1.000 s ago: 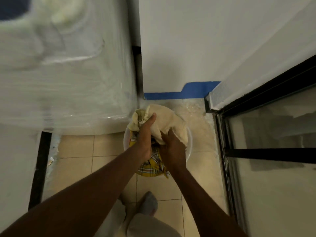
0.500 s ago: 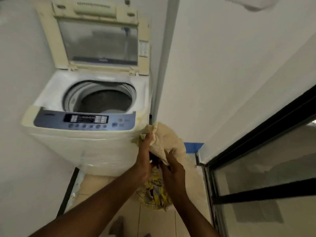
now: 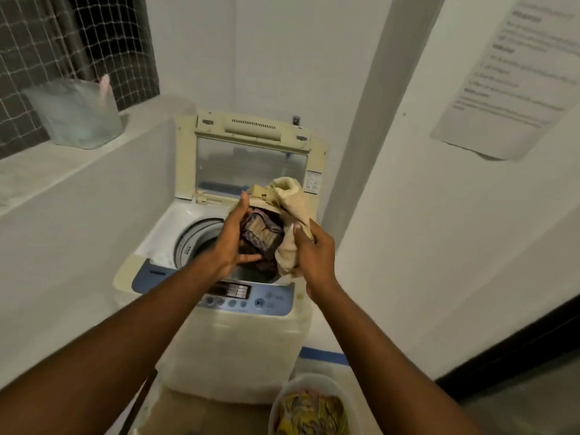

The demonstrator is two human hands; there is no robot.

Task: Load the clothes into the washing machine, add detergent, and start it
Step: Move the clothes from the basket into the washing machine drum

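Observation:
A top-loading washing machine (image 3: 238, 334) stands in the corner with its lid (image 3: 251, 164) raised and its drum (image 3: 197, 243) showing. Both hands hold a bundle of clothes (image 3: 276, 227) over the drum's right side: a cream cloth on top and a dark patterned garment under it. My left hand (image 3: 233, 237) grips the bundle's left side. My right hand (image 3: 314, 255) grips the cream cloth at the right. A white basin (image 3: 282, 400) on the floor at the lower right holds a yellow checked garment (image 3: 314, 416).
The blue control panel (image 3: 248, 296) runs along the machine's front edge under my wrists. A clear plastic bag (image 3: 78, 114) sits on the ledge at the left, before a netted window. A printed paper (image 3: 514, 73) hangs on the right wall. Blue tape (image 3: 323, 356) marks the floor.
Both hands have lifted the cream and dark clothes out of the floor basin and up over the machine's opening. The view has swung up from the floor to the machine.

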